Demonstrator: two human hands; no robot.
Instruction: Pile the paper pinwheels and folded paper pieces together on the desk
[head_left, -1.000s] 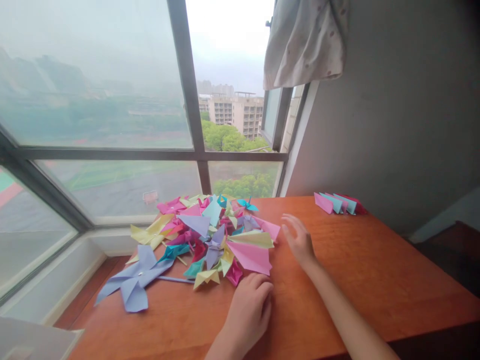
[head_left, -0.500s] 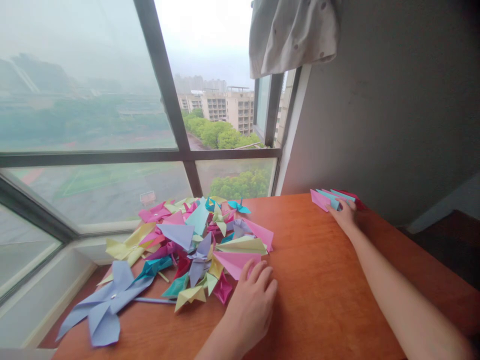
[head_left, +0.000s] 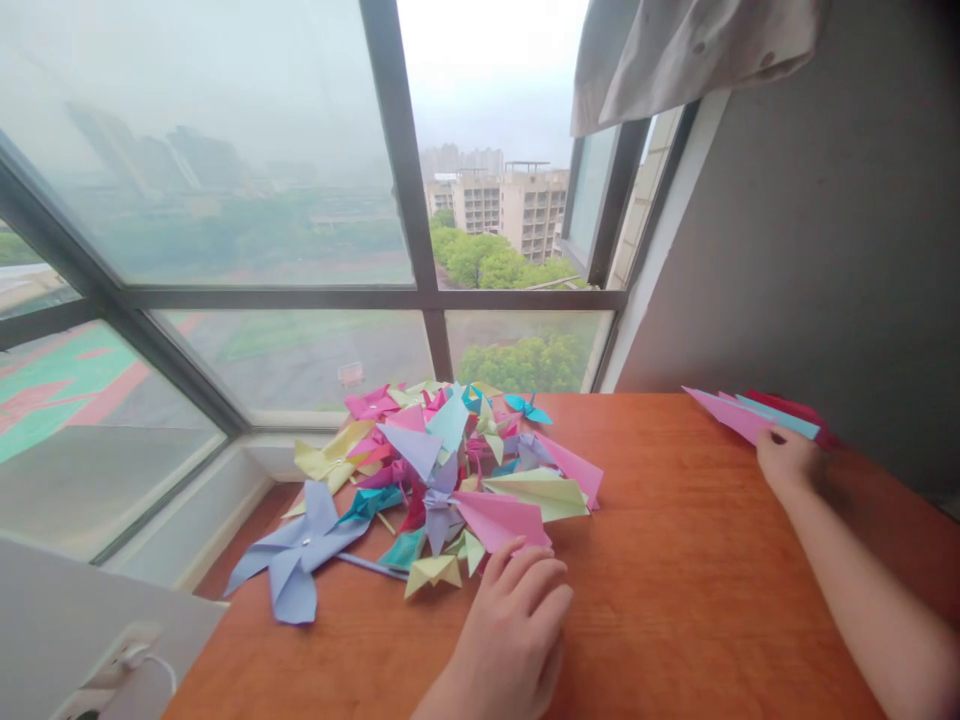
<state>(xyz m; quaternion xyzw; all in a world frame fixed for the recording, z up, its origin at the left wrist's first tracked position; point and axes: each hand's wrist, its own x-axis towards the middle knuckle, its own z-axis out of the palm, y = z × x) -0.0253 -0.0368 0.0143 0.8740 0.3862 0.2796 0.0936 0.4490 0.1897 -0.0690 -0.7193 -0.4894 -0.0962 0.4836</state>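
My right hand point(head_left: 793, 462) is at the far right of the table, its fingers closed at the rear end of a pink paper airplane point(head_left: 727, 415). Light-blue point(head_left: 780, 415) and red paper airplanes point(head_left: 814, 418) lie close behind that one, partly covered. My left hand point(head_left: 517, 625) rests near the front of the table with loosely bent fingers and appears to hold nothing. Its fingertips are at the near edge of another pink paper airplane point(head_left: 504, 518); whether they touch it is unclear. Beside this lies a pale-green paper airplane point(head_left: 540, 492).
A pile of folded paper covers the left of the table point(head_left: 645, 600), with a lavender pinwheel point(head_left: 300, 550), a yellow pinwheel point(head_left: 334, 455) and a blue paper crane point(head_left: 529, 408). Windows stand behind. A grey wall point(head_left: 825, 250) rises at right, and a wall socket point(head_left: 120, 655) is at lower left.
The view has swung left, so everything sits further right. My right hand has shifted to the rear end of the front pink airplane, which now overlaps more of the others. My left hand remains by the pile.
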